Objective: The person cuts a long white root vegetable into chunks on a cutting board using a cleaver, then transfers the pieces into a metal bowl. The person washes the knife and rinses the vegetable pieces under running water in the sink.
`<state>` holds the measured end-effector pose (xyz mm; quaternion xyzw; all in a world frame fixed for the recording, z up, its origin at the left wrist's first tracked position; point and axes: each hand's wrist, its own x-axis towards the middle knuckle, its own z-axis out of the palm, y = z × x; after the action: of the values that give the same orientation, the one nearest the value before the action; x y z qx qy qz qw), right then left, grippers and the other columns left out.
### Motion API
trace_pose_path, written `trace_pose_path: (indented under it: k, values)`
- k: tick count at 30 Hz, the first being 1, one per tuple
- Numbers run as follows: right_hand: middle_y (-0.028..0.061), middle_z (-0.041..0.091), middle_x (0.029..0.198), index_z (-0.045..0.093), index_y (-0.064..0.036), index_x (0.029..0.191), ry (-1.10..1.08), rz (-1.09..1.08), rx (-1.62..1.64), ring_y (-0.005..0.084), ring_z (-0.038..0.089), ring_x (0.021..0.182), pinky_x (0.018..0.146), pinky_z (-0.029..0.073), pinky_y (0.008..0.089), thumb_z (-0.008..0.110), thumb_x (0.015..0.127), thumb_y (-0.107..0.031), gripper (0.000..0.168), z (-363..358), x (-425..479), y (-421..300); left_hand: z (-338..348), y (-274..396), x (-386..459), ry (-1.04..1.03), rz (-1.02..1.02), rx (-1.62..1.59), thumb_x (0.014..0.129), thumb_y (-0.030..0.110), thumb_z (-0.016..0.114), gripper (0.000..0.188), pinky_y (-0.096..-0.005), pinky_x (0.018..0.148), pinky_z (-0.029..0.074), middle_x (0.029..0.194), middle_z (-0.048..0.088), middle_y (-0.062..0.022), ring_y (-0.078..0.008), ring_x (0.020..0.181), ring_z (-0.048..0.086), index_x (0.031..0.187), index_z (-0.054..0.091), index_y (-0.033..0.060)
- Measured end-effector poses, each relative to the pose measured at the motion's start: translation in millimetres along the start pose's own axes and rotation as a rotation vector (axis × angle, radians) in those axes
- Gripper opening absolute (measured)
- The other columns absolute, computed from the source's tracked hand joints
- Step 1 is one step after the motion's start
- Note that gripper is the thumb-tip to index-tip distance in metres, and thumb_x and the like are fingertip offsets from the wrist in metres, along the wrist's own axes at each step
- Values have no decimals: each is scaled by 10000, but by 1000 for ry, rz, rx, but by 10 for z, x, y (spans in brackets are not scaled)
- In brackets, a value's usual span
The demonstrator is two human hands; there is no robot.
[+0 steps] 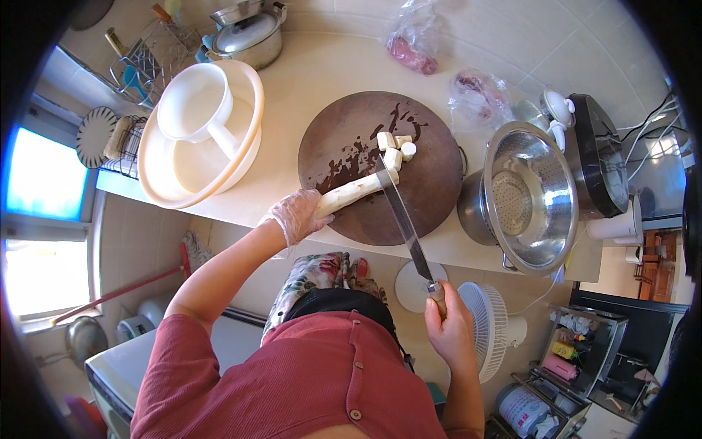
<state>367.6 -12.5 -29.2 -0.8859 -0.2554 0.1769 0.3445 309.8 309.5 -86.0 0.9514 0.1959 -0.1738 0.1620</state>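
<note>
My left hand [296,217], in a clear plastic glove, grips the near left end of a long peeled white root vegetable [351,196], perhaps yam. The root lies slanted over a round dark cutting board [378,230], whose surface has wet patches. My bare right hand [449,324] is closed on the wooden handle of a large kitchen knife [406,222]. The knife's blade is at the far right end of the root, where a short piece shows beyond it. Several short cut chunks [392,158] of the root lie together just past the blade.
Left of the board, a white dipper [194,101] rests in a large plastic basin [249,159]. On the right, a steel colander [530,197] sits on a pot [476,211]. Bagged meat [412,55] and another plastic bag [479,99] lie behind. A white fan [485,329] stands below the counter.
</note>
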Motion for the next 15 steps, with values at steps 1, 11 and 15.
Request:
trace_pose_path:
  k: [1,11,15]
  values:
    - [220,617,882,520,-9,1114,-6,-1,-16,386,610,786,663,489,418,588,819,-136,329,10,25,-14,5,-3,2,-3,-1,-19,828,464,566,502,-422,788,491,910,595,-229,-375,879,606,983,528,-12]
    - [208,618,827,503,-20,1122,-47,-40,-22,380,606,725,628,482,419,574,836,-149,321,103,235,39,-44,-2,-22,-9,-23,-43,828,468,565,501,-428,796,486,929,594,-237,-378,903,600,998,526,-2]
    - [166,614,779,515,-11,1110,-71,50,213,275,616,652,605,481,348,566,845,-132,295,112,210,129,-95,-72,-15,7,-104,-81,825,475,565,515,-439,813,473,955,595,-240,-380,934,591,1014,525,-2]
